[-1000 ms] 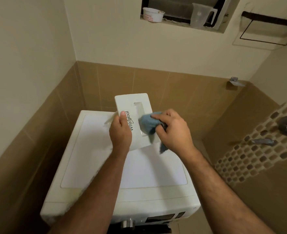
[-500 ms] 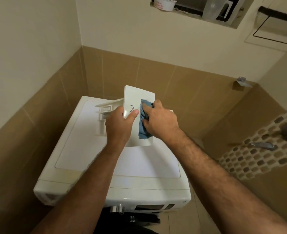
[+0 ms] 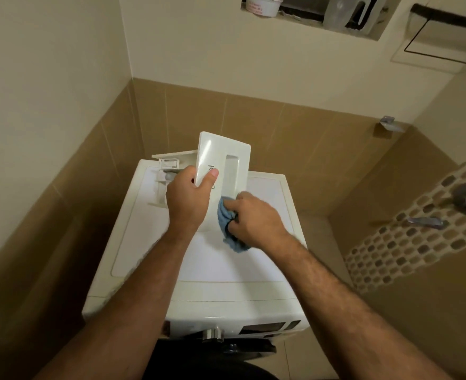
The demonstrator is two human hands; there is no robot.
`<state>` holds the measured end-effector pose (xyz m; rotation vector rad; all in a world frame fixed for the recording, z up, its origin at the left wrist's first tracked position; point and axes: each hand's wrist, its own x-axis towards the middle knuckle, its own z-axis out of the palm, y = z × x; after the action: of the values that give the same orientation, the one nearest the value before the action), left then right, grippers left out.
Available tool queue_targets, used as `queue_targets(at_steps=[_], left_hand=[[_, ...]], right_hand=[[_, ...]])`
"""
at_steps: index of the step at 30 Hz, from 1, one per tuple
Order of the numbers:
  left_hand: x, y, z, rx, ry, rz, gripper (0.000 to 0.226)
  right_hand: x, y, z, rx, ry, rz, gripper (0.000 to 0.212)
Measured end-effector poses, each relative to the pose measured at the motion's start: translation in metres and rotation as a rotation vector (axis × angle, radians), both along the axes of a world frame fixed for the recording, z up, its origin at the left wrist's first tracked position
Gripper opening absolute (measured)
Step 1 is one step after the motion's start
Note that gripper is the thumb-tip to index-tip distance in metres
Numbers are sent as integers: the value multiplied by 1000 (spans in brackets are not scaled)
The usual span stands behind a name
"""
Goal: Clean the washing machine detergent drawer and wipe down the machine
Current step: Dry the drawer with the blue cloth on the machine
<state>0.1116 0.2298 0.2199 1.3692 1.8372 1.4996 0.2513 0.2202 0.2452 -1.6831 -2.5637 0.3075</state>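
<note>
A person is standing over a white washing machine [image 3: 199, 270], holding its removed detergent drawer [image 3: 221, 160] in the air above the machine's top. Left of the drawer's face panel, the tray part is trailing back toward the tiled wall. The left hand [image 3: 189, 200] is gripping the drawer's left edge, thumb curled over the front beside the printed logo. The panel's long axis is running away from the person, tilted slightly right, with the recessed handle slot in its middle. Right of the left hand, the right hand [image 3: 256, 219] is clutching a bunched blue cloth [image 3: 227, 226] and pressing it against the panel's lower right corner, so this hand is the nearer one for wiping. Compared with half a second ago, the cloth is sitting lower on the panel, having left the handle slot uncovered.
</note>
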Motion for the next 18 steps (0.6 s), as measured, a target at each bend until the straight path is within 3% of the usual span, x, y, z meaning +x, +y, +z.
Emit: queue_targets(at_steps=[1, 4, 9, 11, 14, 18], left_hand=[[-4, -1, -2, 5, 1, -23, 31], [-13, -2, -10, 30, -35, -58, 42], [-20, -3, -4, 19, -145, -97, 33], [-23, -4, -2, -9, -227, -97, 27], [-28, -3, -2, -19, -307, -99, 23], [-37, 1, -1, -18, -428, -42, 15]], right_hand=[[-3, -4, -2, -30, 9, -2, 5], [-7, -1, 3, -124, 47, -36, 26], [-5, 2, 12, -157, 147, -26, 11], [3, -4, 5, -71, 264, -4, 11], [17, -19, -14, 74, 386, -62, 28], [30, -32, -17, 287, 646, -418, 43]])
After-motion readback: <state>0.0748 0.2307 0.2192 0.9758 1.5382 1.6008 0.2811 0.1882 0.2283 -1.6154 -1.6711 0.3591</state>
